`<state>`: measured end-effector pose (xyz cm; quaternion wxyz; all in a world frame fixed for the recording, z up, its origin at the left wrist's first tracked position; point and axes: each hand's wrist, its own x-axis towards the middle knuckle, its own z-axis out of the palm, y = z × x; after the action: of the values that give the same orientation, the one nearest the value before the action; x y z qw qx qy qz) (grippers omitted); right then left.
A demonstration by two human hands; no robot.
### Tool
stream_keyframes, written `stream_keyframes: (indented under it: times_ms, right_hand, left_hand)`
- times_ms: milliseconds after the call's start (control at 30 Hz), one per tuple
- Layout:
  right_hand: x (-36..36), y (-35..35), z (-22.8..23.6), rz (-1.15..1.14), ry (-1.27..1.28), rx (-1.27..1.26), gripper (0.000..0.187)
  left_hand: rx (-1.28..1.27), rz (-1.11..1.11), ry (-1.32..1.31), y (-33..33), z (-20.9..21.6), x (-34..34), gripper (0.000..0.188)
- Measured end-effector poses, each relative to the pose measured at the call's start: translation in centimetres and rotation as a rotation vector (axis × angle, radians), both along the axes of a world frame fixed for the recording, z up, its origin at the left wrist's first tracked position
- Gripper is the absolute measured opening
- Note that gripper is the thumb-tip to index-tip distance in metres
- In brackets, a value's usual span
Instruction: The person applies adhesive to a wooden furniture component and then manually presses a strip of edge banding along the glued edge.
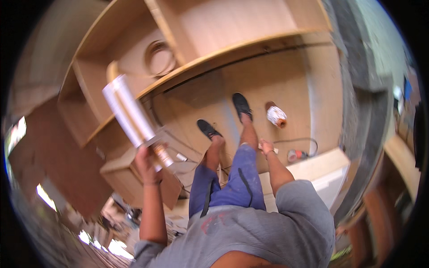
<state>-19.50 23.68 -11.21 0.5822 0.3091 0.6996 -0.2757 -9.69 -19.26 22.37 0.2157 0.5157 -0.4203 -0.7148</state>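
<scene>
My left hand (146, 166) is closed around the lower end of a long white piece (127, 109) with a tan strip along its middle. It is held up at a tilt before the wooden shelf unit (223, 49), and motion blurs its details. Next to my fingers, a short light tube with orange marks (161, 154) shows at its lower end. My right hand (267, 146) hangs low beside my right leg, fingers curled in, with a small white piece (274, 151) showing at them.
A coil of thin brown strip (160, 58) lies in a shelf compartment. My shoes stand on a wooden panel (286, 71), near a white-and-brown wrapped bundle (276, 116). A red corded tool (296, 155) and a white-faced board (321, 178) are at the right; a wooden box (134, 176) is at the left.
</scene>
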Motion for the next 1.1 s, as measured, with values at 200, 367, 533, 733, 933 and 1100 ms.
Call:
stream_keyframes:
  times_ms: [200, 367, 533, 733, 933, 1100]
  right_hand:
    - [3.8, -0.3, -7.0, -0.365, 0.342, 0.175, 0.088]
    - [3.1, 0.0, -16.5, -0.266, 0.72, 0.423, 0.11]
    - [-6.4, -6.1, -12.3, -0.798, 1.018, 0.145, 0.077]
    - [-7.5, -5.1, -13.8, -0.731, 1.072, 0.551, 0.067]
    - [-8.1, -4.8, -10.7, -0.396, 1.213, 0.045, 0.056]
    - [-8.1, -8.5, 1.7, -0.011, 1.211, -0.238, 0.055]
  left_hand:
    - [-0.052, 0.065, -0.06, -2.3, -2.0, -0.4, 0.056]
    - [-0.063, 0.031, -0.091, -4.3, -4.3, 1.3, 0.059]
    - [-0.059, 0.085, -0.144, -4.3, -5.2, 3.9, 0.06]
    - [-0.047, 0.057, -0.158, -4.3, -5.1, 4.8, 0.06]
    - [-0.03, 0.142, -0.189, -4.1, -5.2, 7.0, 0.065]
    - [0.099, 0.026, -0.216, -2.8, -2.1, 7.4, 0.055]
